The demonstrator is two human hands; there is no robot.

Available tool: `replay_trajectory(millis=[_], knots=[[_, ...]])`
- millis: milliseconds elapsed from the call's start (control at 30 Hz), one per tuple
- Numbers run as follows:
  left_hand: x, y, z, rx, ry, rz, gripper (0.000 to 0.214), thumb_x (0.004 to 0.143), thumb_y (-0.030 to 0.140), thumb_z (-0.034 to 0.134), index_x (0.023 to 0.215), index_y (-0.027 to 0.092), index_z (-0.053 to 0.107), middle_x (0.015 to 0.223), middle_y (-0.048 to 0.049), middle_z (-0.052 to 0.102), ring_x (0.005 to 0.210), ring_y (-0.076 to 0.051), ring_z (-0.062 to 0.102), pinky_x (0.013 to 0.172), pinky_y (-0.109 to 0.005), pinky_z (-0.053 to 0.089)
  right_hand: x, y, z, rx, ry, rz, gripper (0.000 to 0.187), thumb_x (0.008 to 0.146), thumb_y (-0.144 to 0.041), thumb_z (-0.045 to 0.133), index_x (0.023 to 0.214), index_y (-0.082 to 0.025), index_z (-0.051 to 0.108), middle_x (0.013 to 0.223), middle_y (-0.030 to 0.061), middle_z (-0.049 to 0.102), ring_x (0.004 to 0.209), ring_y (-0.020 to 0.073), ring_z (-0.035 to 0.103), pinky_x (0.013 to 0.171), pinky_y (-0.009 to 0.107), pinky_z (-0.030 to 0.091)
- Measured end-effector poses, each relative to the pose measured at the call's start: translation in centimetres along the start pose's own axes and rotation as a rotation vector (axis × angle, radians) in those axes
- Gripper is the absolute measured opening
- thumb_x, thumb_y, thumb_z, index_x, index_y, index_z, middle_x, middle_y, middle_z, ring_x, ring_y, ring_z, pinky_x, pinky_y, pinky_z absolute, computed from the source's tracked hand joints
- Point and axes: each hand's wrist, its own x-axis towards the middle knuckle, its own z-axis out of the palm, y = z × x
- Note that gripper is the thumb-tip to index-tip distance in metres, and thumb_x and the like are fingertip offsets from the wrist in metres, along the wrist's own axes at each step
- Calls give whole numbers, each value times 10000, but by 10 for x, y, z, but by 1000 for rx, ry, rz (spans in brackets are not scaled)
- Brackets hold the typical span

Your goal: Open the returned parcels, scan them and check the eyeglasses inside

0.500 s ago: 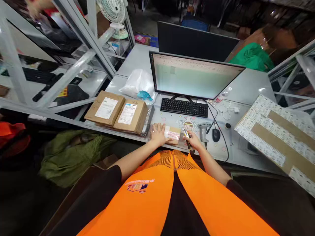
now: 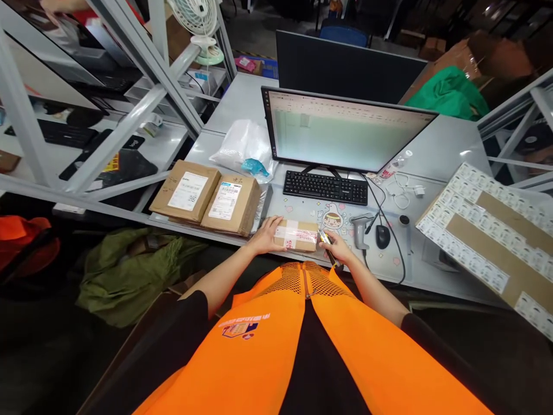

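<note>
Bracing the small taped carton with the left hand, with fingers loosely spread and pressing flat on its left end rather than wrapping it, probably pinning it against sliding on the worktop. Gripping a yellow-handled tool in the right hand, with fingers curling closed around the handle and angling its tip toward the carton's right end, seemingly for a controlled approach to the taped edge; whether the tip is touching the cardboard cannot be told. Lying flat, tape and label facing up, just in front of the keyboard on its near side, between the two hands: touching the left fingers, just beside the right ones. Standing upright in front of the keyboard's right end, a barcode scanner, with the mouse just beyond it. Sitting side by side to the keyboard's left, two labelled cartons. Glowing behind the keyboard, the monitor.
</note>
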Motion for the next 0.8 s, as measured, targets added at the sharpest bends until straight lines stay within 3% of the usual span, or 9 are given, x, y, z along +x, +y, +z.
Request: replay_trajectory(millis=[300, 500, 567, 700, 800], knots=[[-1, 0, 2, -8, 31, -34, 1219, 622, 515, 951, 1626, 189, 342, 1590, -183, 391, 1490, -405, 364, 1273, -568, 330, -7, 4, 6, -126, -19, -60, 694, 839, -164, 672, 1517, -171, 527, 1238, 119, 722, 486, 85, 614, 450, 229, 512], [-1, 1, 2, -20, 28, -19, 1195, 642, 536, 933, 1622, 184, 348, 1587, -186, 403, 1486, -400, 375, 1269, -557, 336, -18, 21, 9, -147, -87, -86, 761, 832, -197, 652, 1574, -205, 486, 1405, 146, 653, 499, 88, 626, 491, 262, 546], [0, 1, 1, -26, 36, -15, 1179, 652, 542, 926, 1620, 188, 355, 1584, -187, 408, 1485, -400, 381, 1269, -557, 334, -23, 29, 11, -175, -103, -102, 761, 827, -217, 662, 1570, -206, 499, 1390, 134, 671, 548, 115, 660, 559, 298, 591], [2, -2, 4, -92, 57, -14, 1204, 612, 537, 951, 1613, 211, 368, 1587, -176, 408, 1499, -393, 381, 1280, -545, 321, -29, 33, 1, -325, -77, -211, 674, 810, -244, 712, 1475, -188, 619, 1299, 102, 737, 840, 206, 748, 850, 384, 634], [-4, -8, 19, -229, 184, -84, 1166, 647, 522, 932, 1611, 215, 351, 1623, -172, 364, 1533, -367, 359, 1298, -520, 289, -28, 10, -17, -489, 67, -248, 599, 948, -357, 602, 1530, -217, 573, 1212, 107, 774, 752, 210, 736, 827, 418, 640]])
